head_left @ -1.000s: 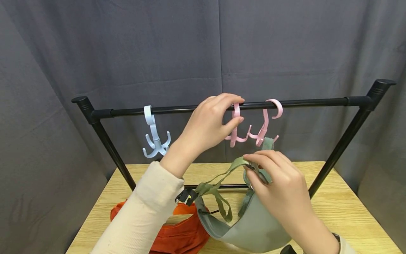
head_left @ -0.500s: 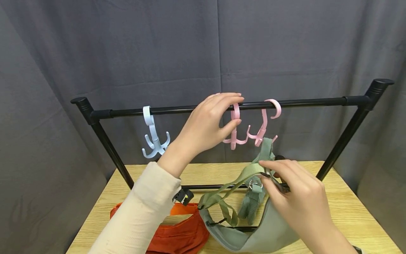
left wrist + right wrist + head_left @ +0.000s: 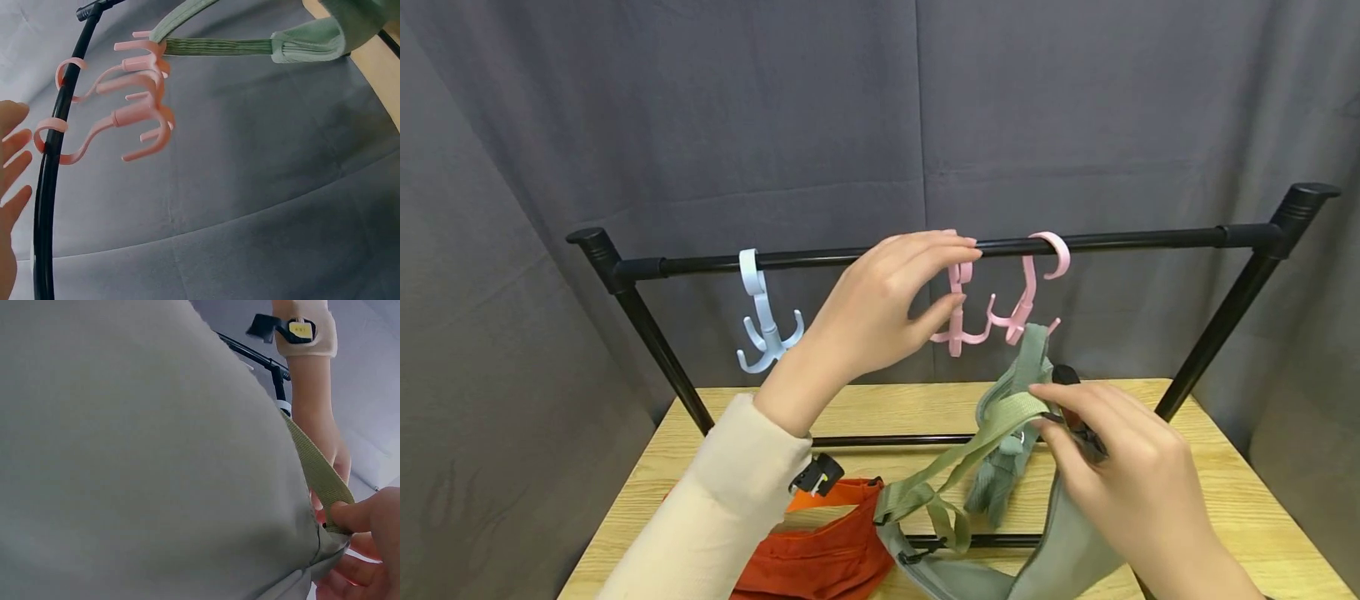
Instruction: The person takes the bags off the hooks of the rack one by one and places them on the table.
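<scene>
My left hand [image 3: 880,304] reaches up beside the black rail [image 3: 1150,240]. Its fingers are spread near the left pink hook hanger [image 3: 956,329], and the left wrist view shows them apart from it. Lower right, my right hand [image 3: 1127,467] pinches the top edge of a grey-green bag [image 3: 1067,542] together with its olive strap [image 3: 970,450]. In the right wrist view, thumb and fingers squeeze the strap's end at the bag's corner [image 3: 328,553]. A grey-green strap [image 3: 1033,350] hangs from the right pink hook hanger [image 3: 1025,304]. My hand hides part of the bag.
A light blue hook hanger [image 3: 763,312] hangs on the rail's left half. An orange fabric bag [image 3: 820,550] lies on the wooden table [image 3: 1240,492], partly behind my left sleeve. Black rack legs slope down at both sides, with a lower bar [image 3: 887,440] between them. Grey curtains surround everything.
My right hand has moved right and slightly down, drawing the bag and olive strap along. More of the hanging grey-green strap shows. My left hand has dropped slightly beside the left pink hook hanger.
</scene>
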A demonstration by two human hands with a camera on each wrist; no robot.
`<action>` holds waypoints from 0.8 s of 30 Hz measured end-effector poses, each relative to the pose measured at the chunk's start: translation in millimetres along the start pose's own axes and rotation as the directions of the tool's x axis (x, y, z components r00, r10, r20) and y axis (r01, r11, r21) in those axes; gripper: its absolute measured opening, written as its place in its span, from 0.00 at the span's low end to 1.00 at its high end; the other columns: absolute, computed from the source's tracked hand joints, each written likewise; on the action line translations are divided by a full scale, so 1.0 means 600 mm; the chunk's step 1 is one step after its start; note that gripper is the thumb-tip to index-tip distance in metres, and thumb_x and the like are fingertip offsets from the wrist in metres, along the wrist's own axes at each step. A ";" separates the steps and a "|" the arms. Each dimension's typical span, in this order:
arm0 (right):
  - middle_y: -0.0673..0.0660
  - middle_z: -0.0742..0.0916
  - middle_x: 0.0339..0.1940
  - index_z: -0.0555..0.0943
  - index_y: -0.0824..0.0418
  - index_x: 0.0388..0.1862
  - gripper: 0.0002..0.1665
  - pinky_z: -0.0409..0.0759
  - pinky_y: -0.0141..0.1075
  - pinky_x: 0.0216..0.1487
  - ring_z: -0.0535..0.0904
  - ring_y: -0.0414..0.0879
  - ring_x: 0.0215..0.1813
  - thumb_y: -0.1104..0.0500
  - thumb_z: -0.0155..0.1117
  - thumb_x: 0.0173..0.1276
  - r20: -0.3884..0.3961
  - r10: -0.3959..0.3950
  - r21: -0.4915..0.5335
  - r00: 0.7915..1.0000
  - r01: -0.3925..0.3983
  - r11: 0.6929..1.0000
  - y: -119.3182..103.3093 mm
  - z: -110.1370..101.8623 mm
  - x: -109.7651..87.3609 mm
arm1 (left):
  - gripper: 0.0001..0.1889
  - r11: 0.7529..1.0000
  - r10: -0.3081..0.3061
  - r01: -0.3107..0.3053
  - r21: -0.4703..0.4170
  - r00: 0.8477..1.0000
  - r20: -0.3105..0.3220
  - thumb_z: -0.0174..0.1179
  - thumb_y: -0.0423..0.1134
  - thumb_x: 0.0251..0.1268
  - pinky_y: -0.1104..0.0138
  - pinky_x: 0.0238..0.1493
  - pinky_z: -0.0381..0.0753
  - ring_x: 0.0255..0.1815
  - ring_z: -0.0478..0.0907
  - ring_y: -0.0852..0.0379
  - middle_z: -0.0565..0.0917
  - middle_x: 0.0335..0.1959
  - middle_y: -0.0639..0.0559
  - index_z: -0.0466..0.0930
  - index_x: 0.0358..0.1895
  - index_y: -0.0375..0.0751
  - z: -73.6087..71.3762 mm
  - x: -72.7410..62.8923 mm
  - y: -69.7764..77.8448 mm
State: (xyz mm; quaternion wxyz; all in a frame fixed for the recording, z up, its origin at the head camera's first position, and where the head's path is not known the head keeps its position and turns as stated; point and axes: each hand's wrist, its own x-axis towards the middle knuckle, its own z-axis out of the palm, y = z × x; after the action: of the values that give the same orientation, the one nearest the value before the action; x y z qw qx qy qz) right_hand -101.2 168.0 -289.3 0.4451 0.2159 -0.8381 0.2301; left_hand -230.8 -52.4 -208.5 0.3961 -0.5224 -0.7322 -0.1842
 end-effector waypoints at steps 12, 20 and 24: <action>0.49 0.86 0.32 0.87 0.59 0.46 0.30 0.70 0.24 0.42 0.75 0.39 0.34 0.38 0.47 0.76 -0.006 -0.001 0.003 1.000 0.001 1.000 0.003 -0.003 0.005 | 0.16 0.997 0.072 -0.074 -0.025 0.995 -0.073 0.65 0.33 0.63 0.67 0.66 0.69 0.58 0.79 0.54 0.84 0.53 0.49 0.83 0.54 0.38 -0.009 -0.032 0.017; 0.50 0.86 0.32 0.87 0.61 0.45 0.30 0.70 0.24 0.42 0.75 0.38 0.34 0.38 0.49 0.75 -0.003 0.024 -0.009 1.000 -0.024 1.000 0.008 -0.002 0.003 | 0.16 0.992 0.018 -0.026 -0.122 0.997 -0.069 0.65 0.32 0.63 0.68 0.63 0.72 0.55 0.80 0.55 0.85 0.51 0.49 0.83 0.54 0.37 -0.009 -0.065 0.032; 0.49 0.86 0.30 0.87 0.61 0.44 0.26 0.68 0.23 0.41 0.73 0.36 0.33 0.43 0.51 0.73 -0.076 -0.001 -0.001 0.997 0.001 1.000 0.011 0.004 0.002 | 0.16 0.989 0.005 -0.013 -0.148 0.998 -0.055 0.65 0.32 0.63 0.67 0.62 0.74 0.55 0.81 0.56 0.85 0.50 0.50 0.82 0.54 0.38 -0.006 -0.084 0.040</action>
State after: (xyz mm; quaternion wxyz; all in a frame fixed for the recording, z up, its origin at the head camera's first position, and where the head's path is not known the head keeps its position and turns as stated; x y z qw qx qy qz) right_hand -107.0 171.6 -290.6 0.4769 0.2069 -0.8206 0.2375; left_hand -200.2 -76.9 -248.6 0.3767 -0.5487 -0.7029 -0.2507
